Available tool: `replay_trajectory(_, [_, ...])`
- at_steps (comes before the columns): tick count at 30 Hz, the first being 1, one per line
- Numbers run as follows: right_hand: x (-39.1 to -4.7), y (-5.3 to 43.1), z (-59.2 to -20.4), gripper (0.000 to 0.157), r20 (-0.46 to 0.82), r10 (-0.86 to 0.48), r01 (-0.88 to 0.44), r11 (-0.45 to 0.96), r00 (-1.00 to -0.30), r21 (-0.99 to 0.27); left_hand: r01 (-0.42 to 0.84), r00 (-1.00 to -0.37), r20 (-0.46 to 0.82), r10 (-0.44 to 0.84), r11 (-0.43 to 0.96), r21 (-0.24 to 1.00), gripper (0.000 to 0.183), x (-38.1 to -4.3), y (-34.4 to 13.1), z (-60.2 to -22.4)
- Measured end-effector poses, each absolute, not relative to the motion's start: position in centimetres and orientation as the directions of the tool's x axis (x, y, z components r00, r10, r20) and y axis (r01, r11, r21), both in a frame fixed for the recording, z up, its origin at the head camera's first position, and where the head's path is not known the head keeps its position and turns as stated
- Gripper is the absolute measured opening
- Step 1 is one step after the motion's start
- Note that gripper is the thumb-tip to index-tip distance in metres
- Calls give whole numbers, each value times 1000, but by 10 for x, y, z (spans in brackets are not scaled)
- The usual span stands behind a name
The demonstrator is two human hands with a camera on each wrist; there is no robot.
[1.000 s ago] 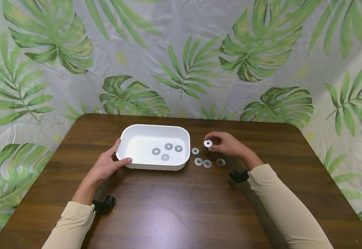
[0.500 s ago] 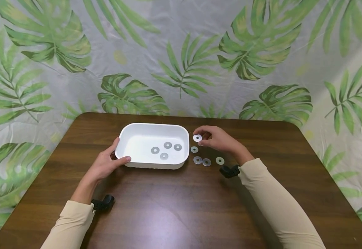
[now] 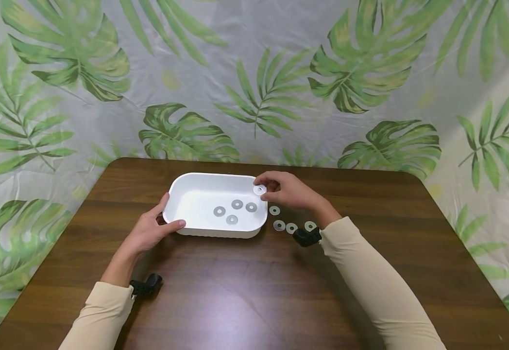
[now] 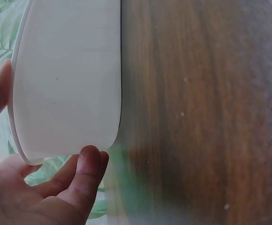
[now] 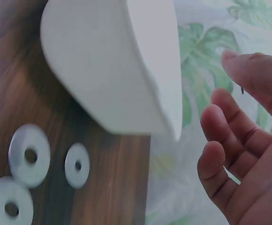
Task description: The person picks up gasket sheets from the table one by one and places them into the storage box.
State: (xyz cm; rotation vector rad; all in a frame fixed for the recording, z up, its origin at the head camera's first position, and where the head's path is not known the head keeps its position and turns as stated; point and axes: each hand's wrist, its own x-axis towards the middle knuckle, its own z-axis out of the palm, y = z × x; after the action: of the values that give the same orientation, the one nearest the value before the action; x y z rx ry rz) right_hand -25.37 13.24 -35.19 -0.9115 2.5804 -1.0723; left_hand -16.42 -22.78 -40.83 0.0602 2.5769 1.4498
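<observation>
A white plastic tub [image 3: 211, 233] stands on the table, with several flat metal washers [image 3: 219, 211] lying on its floor toward the right side. My left hand [image 3: 151, 231] grips the tub's left end, thumb over the near rim; in the left wrist view its fingers [image 4: 88, 161] touch the white wall. Between thumb and fingertips my right hand [image 3: 291, 190] pinches a washer [image 3: 260, 190] above the tub's far right corner. From the right wrist, that washer is mostly hidden behind the thumb [image 5: 253, 70], beside the tub's rim.
Several more washers [image 3: 274, 210] lie on the brown wooden table [image 3: 237, 287] just right of the tub, partly under the right forearm and its black wrist camera [image 3: 307, 236]. A leaf-print cloth [image 3: 259, 97] hangs behind the table's far edge.
My right hand has carried the pinched washer leftward and slightly away, from over the table to over the tub's right rim. My left hand and the tub have stayed in place.
</observation>
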Motion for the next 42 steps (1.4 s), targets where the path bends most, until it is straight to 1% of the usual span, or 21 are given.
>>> replay_trajectory(6, [-255,107,-350,36,42,-646,-498,543,-762,-676,-48,-983,-136,125,538,842,97,-164,-227,-406])
replay_trajectory(15, [-253,67,-356,36,-3,-717,-531,520,-697,-669,-62,-982,-147,118,532,845,98,-164,-227,-408])
replay_trajectory(20, [-250,55,-360,35,5,-753,-564,489,-659,-666,-59,-982,-144,120,532,844,98,-163,-227,-408])
replay_trajectory(42, [-246,46,-364,34,-53,-764,-541,501,-643,-676,-56,-984,-139,114,538,841,98,-164,-228,-407])
